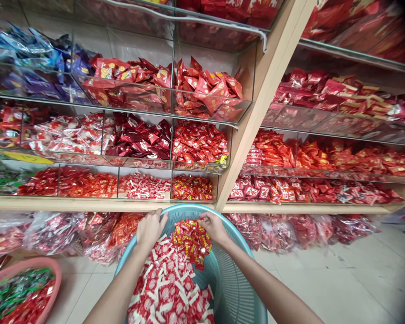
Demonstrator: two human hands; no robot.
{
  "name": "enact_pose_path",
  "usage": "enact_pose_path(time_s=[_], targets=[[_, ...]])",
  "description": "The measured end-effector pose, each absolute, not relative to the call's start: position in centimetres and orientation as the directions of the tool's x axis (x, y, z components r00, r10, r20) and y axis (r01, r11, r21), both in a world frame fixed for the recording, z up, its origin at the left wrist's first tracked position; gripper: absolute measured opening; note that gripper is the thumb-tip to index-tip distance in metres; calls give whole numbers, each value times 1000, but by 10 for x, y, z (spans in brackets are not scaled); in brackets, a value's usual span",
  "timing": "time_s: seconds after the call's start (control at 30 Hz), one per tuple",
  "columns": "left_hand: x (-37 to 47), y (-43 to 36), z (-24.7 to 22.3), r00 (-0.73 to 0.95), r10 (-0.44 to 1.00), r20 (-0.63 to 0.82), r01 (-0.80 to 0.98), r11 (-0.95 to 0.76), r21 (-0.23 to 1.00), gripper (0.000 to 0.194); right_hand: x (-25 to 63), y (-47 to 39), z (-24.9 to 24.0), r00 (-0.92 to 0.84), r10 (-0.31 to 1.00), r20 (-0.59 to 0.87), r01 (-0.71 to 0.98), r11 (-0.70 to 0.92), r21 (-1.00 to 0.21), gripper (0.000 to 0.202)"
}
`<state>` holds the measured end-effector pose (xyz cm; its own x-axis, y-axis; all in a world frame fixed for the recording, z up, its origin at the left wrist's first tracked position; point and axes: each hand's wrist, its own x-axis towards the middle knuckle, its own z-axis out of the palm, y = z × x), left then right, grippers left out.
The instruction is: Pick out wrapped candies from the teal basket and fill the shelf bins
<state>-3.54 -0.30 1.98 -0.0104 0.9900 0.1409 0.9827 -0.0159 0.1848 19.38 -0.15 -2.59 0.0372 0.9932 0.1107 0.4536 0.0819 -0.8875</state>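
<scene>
My left hand (150, 230) is closed over the far left rim of a teal plastic basket (238, 234). Opposite it, inside the rim, my right hand (214, 227) has its fingers curled and pinched at the edge of a heap of red-and-yellow wrapped candies (191, 240). What lies between those fingertips is hidden. Red-and-white wrapped candies (170, 288) cover the left and near part of the basket, spilling up against the red-and-yellow ones. A curved teal inner wall (216, 274) shows to the right of the candies.
Shelves with clear dividers hold many wrapped sweets, including a bin of red-and-yellow candies (192, 187) and one of red-and-white candies (145, 186). Filled plastic bags (54, 231) sit under the wooden ledge (70, 204). A pink basket (56, 283) stands on the tiled floor (324, 279) at left.
</scene>
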Motion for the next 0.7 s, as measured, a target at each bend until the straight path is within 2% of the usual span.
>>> enact_pose_path(time_s=[0.17, 0.33, 0.4, 0.57, 0.63, 0.7], targets=[[-37, -2, 18, 2, 987, 161, 985, -29, 171, 50, 179, 1, -27, 29, 992, 119, 575, 81, -814, 13], [-37, -2, 17, 1, 987, 159, 984, -29, 175, 51, 177, -11, -13, -18, 987, 163, 857, 99, -506, 15], [-37, -2, 16, 0, 988, 153, 983, -28, 181, 52, 180, -10, -1, -12, 984, 179, 900, 88, -426, 18], [-37, -1, 15, 6, 985, 170, 981, -39, 191, 51, 195, 28, 37, -2, 959, 282, 933, 103, -345, 24], [-37, -1, 14, 10, 984, 179, 981, -44, 187, 51, 197, 50, 50, 15, 972, 234, 956, 55, -289, 23], [-38, -1, 13, 16, 982, 189, 982, -51, 181, 50, 195, 71, 57, 56, 994, 92, 970, -32, -243, 28]])
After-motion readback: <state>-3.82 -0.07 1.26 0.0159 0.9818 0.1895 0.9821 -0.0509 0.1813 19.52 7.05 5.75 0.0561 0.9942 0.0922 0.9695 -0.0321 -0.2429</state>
